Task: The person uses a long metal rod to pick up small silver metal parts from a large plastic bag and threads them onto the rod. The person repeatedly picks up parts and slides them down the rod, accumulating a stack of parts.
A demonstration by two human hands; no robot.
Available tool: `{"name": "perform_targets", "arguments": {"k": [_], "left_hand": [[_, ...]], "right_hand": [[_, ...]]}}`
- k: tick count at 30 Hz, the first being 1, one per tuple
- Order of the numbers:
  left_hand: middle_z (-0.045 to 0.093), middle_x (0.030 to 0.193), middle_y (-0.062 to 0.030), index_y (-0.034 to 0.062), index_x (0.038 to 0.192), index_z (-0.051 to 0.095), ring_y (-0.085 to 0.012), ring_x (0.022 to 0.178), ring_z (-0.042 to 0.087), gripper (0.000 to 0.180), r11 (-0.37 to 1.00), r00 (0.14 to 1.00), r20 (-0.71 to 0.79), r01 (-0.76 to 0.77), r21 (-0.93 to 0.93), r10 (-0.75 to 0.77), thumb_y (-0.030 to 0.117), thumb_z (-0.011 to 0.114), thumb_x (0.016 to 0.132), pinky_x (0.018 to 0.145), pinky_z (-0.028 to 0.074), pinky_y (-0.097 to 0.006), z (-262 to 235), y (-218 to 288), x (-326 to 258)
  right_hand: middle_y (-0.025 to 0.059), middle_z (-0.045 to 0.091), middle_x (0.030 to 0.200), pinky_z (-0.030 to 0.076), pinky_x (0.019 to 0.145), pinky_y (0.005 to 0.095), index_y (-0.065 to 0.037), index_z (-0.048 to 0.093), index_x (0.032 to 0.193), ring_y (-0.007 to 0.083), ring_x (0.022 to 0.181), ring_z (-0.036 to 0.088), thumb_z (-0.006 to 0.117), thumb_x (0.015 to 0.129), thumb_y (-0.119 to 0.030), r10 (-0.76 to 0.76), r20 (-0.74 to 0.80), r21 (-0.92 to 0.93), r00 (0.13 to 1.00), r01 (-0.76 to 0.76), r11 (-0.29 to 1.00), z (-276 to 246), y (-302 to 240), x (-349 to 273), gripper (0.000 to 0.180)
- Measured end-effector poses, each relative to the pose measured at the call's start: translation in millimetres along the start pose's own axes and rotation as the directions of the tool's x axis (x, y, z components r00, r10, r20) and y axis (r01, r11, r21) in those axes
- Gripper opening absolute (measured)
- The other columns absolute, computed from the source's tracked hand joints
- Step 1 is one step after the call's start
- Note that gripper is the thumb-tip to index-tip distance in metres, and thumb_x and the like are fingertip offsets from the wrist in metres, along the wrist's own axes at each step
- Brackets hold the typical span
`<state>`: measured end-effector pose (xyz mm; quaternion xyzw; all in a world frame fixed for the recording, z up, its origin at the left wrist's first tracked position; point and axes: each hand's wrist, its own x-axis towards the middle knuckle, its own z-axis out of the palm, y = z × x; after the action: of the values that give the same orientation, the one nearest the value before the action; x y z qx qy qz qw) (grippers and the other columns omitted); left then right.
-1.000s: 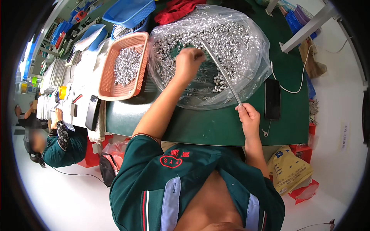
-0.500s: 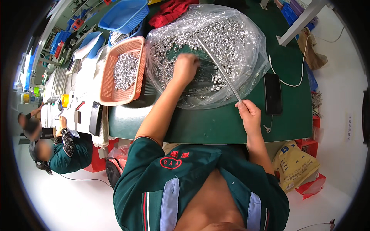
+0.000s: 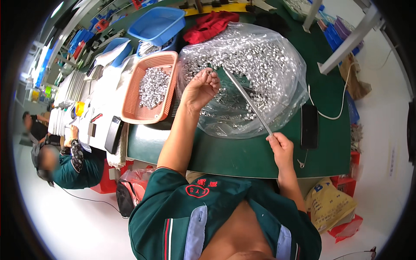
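Note:
My left hand (image 3: 200, 89) is closed with its palm turned up, over the left part of a big clear plastic bag (image 3: 234, 132). A small metal ring (image 3: 209, 72) is pinched at its fingertips. Many small shiny metal parts (image 3: 273, 65) lie spread on the bag, with a patch of green table showing among them. My right hand (image 3: 281, 146) grips the near end of a long thin metal rod (image 3: 249, 102). The rod slants away to the left, its far end over the parts near my left fingertips.
Left of the bag stands a pink basket (image 3: 126, 110) with similar metal parts in it. Blue baskets (image 3: 157, 26) and a red cloth (image 3: 212, 26) are behind. A black phone (image 3: 309, 125) and white cable (image 3: 333, 116) lie right. Another person (image 3: 78, 171) works at far left.
My left hand has risen from the parts and turned palm up, with a small metal ring now visible at its fingertips. The right hand still holds the rod. The whole view has shifted slightly.

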<state>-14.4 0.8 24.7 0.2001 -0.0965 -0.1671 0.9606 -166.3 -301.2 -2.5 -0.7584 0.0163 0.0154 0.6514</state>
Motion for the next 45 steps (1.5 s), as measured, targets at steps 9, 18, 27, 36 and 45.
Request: {"name": "perform_targets", "arguments": {"k": [9,18,27,36,45], "left_hand": [[0.064,0.09,-0.0083,0.0016,0.102,0.064,-0.0139,0.076,0.055,0.018,0.99,0.998,-0.054,-0.013,0.138,0.021,0.008,0.068,0.085,0.073,0.046,-0.029,2.6,7.5,-6.0],[0.064,0.083,-0.0038,0.0004,0.095,0.065,-0.0127,0.073,0.059,0.018,0.672,0.984,-0.13,0.013,0.74,0.124,0.01,0.073,0.082,0.07,0.047,-0.025,20.8,31.2,-21.2],[0.062,0.078,-0.0023,0.0006,0.097,0.063,-0.0119,0.07,0.058,0.018,0.799,0.977,-0.104,-0.09,0.594,0.187,0.015,0.068,0.088,0.066,0.047,-0.025,23.0,44.5,-47.6],[0.064,0.103,-0.0057,-0.0002,0.122,0.056,-0.015,0.095,0.061,0.048,0.774,0.973,-0.228,0.129,0.62,0.021,0.041,0.05,0.098,0.083,0.049,-0.031,48.9,-5.5,-115.8],[0.066,0.08,-0.0116,-0.0018,0.095,0.06,-0.0212,0.073,0.066,0.035,0.873,0.793,-0.471,-0.15,0.463,0.386,0.031,0.051,0.098,0.069,0.055,-0.034,41.5,17.7,-119.6]], "right_hand": [[-0.004,0.051,0.063,0.035,0.052,0.0207,0.002,0.064,0.087,0.0021,0.06,0.042,0.063,0.09,-0.01,-0.119,0.057,-0.074,0.991,0.123,0.99,3.5,-2.5,0.4,0.013],[-0.0024,0.052,0.061,0.035,0.051,0.0208,0.002,0.064,0.088,0.0027,0.058,0.043,0.063,0.09,-0.009,-0.149,0.036,-0.148,0.988,0.153,0.977,10.5,-4.5,-3.5,0.011],[-0.0083,0.045,0.063,0.027,0.049,0.0188,-0.002,0.064,0.086,0.0,0.056,0.035,0.06,0.093,-0.014,-0.047,0.179,0.006,0.983,0.046,0.999,39.9,-18.9,-8.6,0.015],[-0.0073,0.037,0.06,0.021,0.038,0.0186,-0.006,0.056,0.099,0.0018,0.044,0.03,0.048,0.099,-0.019,0.215,0.646,0.231,0.732,-0.456,0.86,117.5,-102.4,44.4,0.016],[-0.0034,0.043,0.06,0.027,0.039,0.0194,-0.004,0.054,0.097,0.004,0.043,0.037,0.049,0.099,-0.022,0.209,0.822,0.209,0.529,-0.623,0.753,172.5,-134.7,46.1,0.019]]}}
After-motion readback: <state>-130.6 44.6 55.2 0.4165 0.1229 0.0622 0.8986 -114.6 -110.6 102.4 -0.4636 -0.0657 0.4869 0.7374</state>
